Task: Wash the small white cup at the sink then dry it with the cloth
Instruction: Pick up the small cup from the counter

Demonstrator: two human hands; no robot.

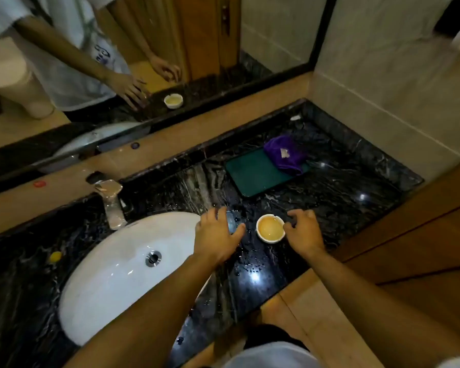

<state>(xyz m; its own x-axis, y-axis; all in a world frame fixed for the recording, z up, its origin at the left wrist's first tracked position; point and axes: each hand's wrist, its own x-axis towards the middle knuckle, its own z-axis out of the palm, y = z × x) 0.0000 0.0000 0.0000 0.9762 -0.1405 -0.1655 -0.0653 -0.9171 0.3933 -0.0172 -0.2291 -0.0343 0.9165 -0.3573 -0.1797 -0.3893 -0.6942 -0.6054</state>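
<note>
While unwashed: small white cup (270,229) stands upright near table (343,187) front edge (yellowish liquid inside)
Right hand (304,231): fingers open beside cup, poised to grasp
Left hand (217,235): fingers spread, empty, over sink (112,277) rim
Cloth (286,155): back right corner, kept dry

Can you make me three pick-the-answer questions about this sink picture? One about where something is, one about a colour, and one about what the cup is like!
1. Where is the cloth?
A. in the sink
B. partly on the green tray
C. on the floor

2. What colour is the cloth?
A. purple
B. red
C. white

3. How is the small white cup?
A. upside down
B. in a hand
C. upright on the counter

Answers: B, it overlaps the tray's far corner; A, it looks purple; C, its opening faces up, between the left hand and right hand.
</note>
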